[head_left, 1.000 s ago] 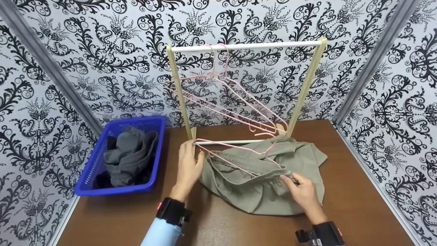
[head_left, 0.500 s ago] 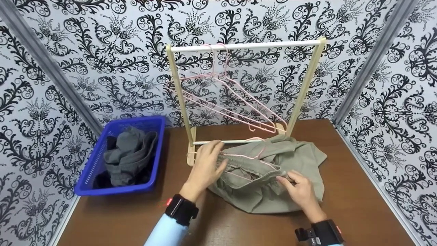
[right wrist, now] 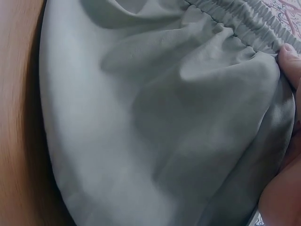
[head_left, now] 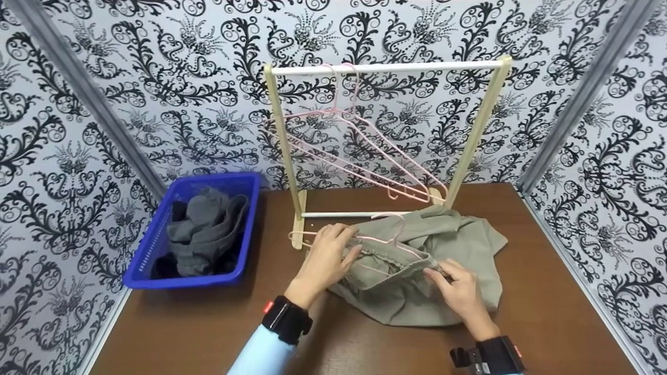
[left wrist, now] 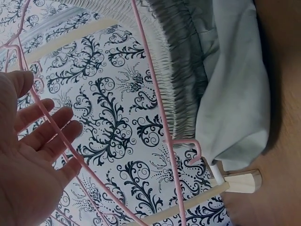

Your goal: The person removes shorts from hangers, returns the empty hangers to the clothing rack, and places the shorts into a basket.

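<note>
Grey-green elastic-waist pants (head_left: 411, 302) lie bunched on the table, their gathered waistband (right wrist: 254, 23) facing up. A pink hanger (head_left: 383, 239) sits partly inside the waist opening. Its hook points toward the rack and its left end sticks out past my left hand (head_left: 325, 258). That hand is at the left edge of the waistband. In the left wrist view its fingers (left wrist: 51, 134) are spread and loosely bent, with a pink hanger wire passing in front of them. With thumb and fingers my right hand (head_left: 458, 291) pinches the right side of the waistband.
Behind the pants stands a small wooden rack (head_left: 286, 151) with a white top bar (head_left: 422, 66). Pink hangers (head_left: 336, 94) hang from that bar. To the left, a blue basket (head_left: 182, 282) holds dark grey clothes (head_left: 208, 234). Patterned walls (head_left: 208, 104) enclose the table (head_left: 219, 328).
My left hand has let go of the hanger's left end and moved right to the waistband's left edge. My right hand keeps its pinch. The head view has shifted slightly.
</note>
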A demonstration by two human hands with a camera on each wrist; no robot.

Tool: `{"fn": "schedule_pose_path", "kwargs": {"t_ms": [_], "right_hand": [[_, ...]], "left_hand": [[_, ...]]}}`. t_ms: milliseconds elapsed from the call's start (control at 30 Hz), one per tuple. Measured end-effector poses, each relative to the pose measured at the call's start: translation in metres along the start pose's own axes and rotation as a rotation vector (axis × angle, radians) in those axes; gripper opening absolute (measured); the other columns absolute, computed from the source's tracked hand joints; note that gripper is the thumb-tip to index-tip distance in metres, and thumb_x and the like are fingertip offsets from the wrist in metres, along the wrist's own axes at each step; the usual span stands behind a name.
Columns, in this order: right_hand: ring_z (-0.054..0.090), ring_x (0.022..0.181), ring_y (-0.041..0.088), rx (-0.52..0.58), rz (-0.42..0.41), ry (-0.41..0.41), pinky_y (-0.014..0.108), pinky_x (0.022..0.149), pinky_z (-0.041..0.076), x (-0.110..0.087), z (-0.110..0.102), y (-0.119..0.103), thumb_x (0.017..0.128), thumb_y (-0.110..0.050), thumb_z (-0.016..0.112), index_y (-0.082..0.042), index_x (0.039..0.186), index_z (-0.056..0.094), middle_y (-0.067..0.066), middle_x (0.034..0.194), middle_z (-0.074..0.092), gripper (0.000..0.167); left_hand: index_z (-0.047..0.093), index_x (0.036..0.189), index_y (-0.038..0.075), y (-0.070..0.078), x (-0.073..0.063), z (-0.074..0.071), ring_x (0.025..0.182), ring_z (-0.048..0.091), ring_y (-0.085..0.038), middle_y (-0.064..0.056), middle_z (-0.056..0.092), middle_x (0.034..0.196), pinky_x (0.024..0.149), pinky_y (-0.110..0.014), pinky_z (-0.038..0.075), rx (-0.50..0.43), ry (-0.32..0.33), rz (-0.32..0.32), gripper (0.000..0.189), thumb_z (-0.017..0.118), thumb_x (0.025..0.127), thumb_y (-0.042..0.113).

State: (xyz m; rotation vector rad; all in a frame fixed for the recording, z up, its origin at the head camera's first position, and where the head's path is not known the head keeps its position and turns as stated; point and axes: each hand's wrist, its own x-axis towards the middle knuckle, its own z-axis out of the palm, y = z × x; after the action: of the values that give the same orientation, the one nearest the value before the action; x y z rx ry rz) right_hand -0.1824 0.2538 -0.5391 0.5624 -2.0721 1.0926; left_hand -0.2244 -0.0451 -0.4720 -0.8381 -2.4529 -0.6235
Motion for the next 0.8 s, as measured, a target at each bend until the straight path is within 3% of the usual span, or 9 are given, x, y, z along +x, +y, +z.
{"fn": "schedule_pose_path", "kwargs": {"t_ms": [233,533,800], "right_hand": [[0.041,0.059,0.0,-0.016,0.002,0.008,0.017,0.051,0.034,0.001,0.001,-0.006,0.075,0.007,0.083,-0.018,0.072,0.067,-0.008,0.067,0.054,0.03],[0.047,0.059,0.002,0.018,0.004,0.016,0.019,0.052,0.038,0.001,0.005,-0.011,0.074,0.011,0.082,-0.016,0.073,0.07,-0.004,0.069,0.059,0.03],[0.04,0.057,0.005,0.031,0.017,-0.006,0.017,0.052,0.033,0.001,0.006,-0.021,0.073,0.017,0.078,-0.011,0.072,0.066,0.001,0.066,0.05,0.031]], "left_hand": [[0.073,0.114,0.008,-0.003,0.001,0.001,0.1,0.063,-0.025,-0.004,0.064,0.099,0.101,-0.044,0.047,-0.033,0.036,0.018,0.021,0.068,0.099,0.022],[0.076,0.106,0.012,-0.001,-0.002,-0.003,0.09,0.056,-0.023,-0.002,0.055,0.09,0.082,-0.04,0.042,-0.065,0.059,-0.03,0.018,0.066,0.101,0.027],[0.073,0.092,0.015,0.002,-0.005,-0.01,0.084,0.053,-0.022,-0.001,0.05,0.083,0.077,-0.039,0.038,-0.078,0.08,-0.048,0.018,0.066,0.101,0.028]]}}
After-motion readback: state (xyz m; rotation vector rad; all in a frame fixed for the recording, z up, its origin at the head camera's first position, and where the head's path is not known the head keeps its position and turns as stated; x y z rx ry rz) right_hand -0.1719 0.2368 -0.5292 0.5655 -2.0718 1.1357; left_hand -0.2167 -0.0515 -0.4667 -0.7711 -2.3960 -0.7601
